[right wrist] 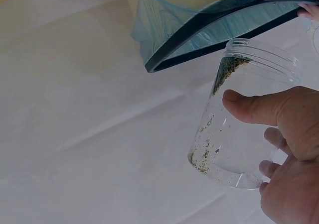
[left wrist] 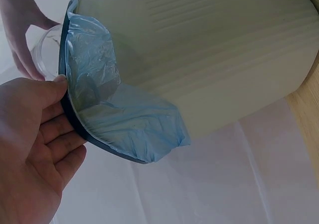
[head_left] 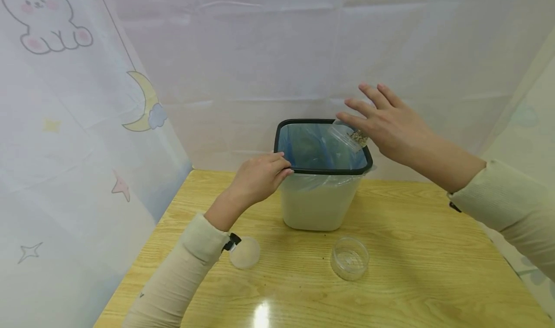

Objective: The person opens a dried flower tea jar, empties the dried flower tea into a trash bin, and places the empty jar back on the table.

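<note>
A pale trash bin (head_left: 318,205) with a dark rim stands on the table, lined with a thin blue bag (left wrist: 134,119) folded over its edge. My left hand (head_left: 260,176) holds the near left part of that rim, thumb on one side and fingers on the other. With my right hand (head_left: 396,130) I grip a clear jar (right wrist: 224,139), tilted mouth-down at the bin's right side. Dark, flaky dried bits (right wrist: 229,70) gather near the jar's threaded mouth, and smaller specks cling to its wall and base. No lid is on the jar.
A short clear round container (head_left: 349,259) sits in front of the bin on the wooden table (head_left: 425,241). Near my left sleeve lies a whitish translucent disc (head_left: 244,253). A few dark specks dot the tabletop. Pale printed cloth (head_left: 260,68) hangs close behind the bin.
</note>
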The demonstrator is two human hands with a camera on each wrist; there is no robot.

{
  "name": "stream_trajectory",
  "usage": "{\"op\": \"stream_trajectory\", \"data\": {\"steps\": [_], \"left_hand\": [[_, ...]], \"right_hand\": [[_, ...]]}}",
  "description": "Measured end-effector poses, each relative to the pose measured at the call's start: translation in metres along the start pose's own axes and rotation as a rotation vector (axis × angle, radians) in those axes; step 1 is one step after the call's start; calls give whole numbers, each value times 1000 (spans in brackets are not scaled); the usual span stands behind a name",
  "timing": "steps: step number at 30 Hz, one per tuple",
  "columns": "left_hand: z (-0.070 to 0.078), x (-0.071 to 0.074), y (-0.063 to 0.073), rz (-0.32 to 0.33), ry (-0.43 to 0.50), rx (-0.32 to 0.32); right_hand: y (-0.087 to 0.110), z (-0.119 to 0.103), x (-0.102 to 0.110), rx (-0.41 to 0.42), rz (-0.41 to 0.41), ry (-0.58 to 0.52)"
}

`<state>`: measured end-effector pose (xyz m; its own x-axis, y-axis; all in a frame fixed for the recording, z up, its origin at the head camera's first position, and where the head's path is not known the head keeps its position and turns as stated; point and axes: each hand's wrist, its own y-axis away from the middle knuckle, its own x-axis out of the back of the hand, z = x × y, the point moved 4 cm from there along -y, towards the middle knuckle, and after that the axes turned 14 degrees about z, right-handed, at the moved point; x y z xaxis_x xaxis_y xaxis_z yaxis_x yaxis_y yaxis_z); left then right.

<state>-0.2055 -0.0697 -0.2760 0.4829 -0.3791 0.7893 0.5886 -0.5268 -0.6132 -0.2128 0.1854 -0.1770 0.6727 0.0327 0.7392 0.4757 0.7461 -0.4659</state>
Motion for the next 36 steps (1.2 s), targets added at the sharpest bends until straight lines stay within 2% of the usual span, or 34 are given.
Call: {"op": "stream_trajectory", "data": {"steps": [36], "left_hand": [[0,-1,0,3,25,21]], "right_hand": [[2,0,-3,5,-17,16]]}}
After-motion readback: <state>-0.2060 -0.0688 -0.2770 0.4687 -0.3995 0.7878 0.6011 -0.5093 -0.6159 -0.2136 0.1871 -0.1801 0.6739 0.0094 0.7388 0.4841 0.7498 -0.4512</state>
